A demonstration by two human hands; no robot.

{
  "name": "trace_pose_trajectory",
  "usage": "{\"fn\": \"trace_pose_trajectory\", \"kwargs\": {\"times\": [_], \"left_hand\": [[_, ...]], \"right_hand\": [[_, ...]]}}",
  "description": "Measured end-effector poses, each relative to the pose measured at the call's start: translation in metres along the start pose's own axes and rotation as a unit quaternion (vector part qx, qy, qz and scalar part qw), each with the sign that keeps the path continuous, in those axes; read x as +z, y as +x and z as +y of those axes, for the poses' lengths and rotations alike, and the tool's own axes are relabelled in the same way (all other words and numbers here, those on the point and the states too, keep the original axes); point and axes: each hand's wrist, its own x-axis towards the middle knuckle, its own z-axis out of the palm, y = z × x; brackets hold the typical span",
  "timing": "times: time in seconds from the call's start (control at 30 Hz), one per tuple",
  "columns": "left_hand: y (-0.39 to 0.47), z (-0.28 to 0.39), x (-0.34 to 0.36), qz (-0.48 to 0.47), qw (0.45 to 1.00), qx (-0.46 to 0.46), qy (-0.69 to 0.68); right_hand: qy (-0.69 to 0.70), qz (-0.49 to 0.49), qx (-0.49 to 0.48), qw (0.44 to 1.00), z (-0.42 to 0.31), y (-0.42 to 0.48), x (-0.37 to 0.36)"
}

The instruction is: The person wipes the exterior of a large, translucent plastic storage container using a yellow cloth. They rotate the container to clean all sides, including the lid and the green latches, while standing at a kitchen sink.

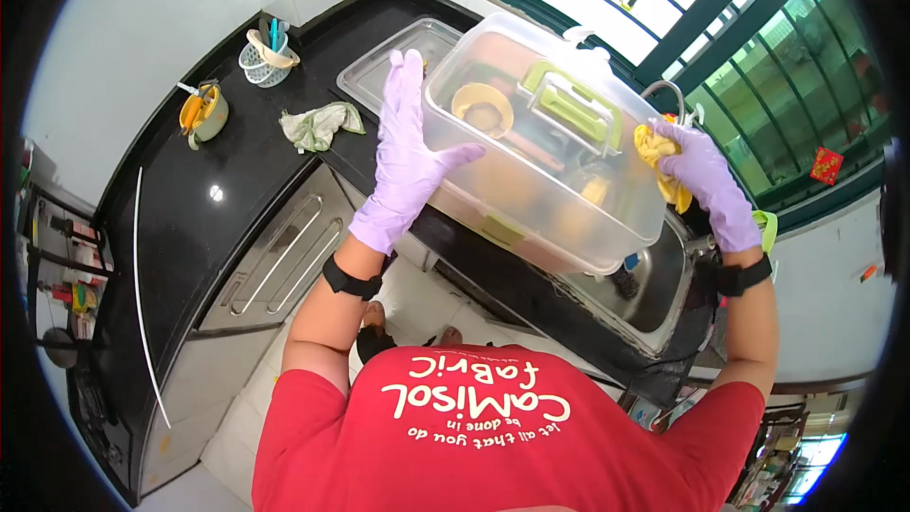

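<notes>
A large translucent plastic storage box [455, 163] with a green-and-clear handle [572, 108] is tilted between my hands above the counter and sink. Blurred items show through its walls, among them a round yellowish one. My left hand [412, 156], in a lilac glove, presses flat against the box's left side, thumb over its near edge. My right hand [700, 167], also gloved, bunches a yellow cloth [657, 149] against the right end of the box. Whether its fingers also bear the box's weight is hidden.
On the black counter [242, 220] stand a yellow cup [210, 121] with tools and a small basket [266, 60]. A crumpled cloth [323, 126] lies near a metal tray [362, 71]. The steel sink [657, 284] is below the box, and a barred window [768, 78] rises beyond.
</notes>
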Motion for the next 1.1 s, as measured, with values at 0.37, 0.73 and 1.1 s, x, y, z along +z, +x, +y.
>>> {"fn": "trace_pose_trajectory", "kwargs": {"times": [0.37, 0.73, 1.1], "left_hand": [[0.003, -0.066, 0.005, -0.116, 0.980, -0.037, -0.160], [0.008, -0.072, -0.006, -0.154, 0.988, -0.005, 0.020], [-0.004, -0.103, -0.020, -0.140, 0.987, -0.034, -0.065]], "right_hand": [[-0.119, 0.002, -0.033, 0.992, -0.128, 0.118, 0.045], [0.059, -0.164, -0.113, 0.978, -0.227, 0.027, 0.085], [0.242, -0.072, -0.085, 0.964, -0.199, 0.046, 0.061]]}}
